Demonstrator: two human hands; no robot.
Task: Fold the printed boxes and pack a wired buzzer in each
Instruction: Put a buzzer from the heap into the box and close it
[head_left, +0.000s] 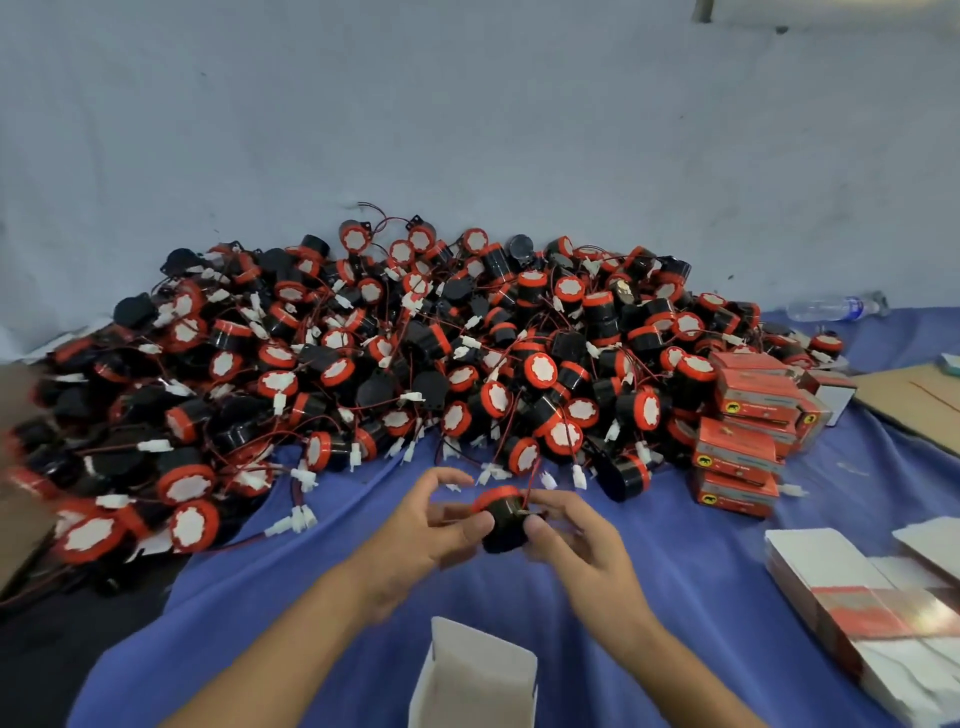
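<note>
- Your left hand (431, 527) and right hand (576, 538) pinch one buzzer (501, 525) between them, fingers (566, 503) curled round it, above the blue cloth (691, 561).
- An open box (470, 675) stands just below, near you.

Small packing workshop: bulk buzzer heap (415, 364) on blue cloth (311, 623), packed red boxes (748, 431), flat cartons (857, 597).

Open box (475, 670) — base off-frame
</note>
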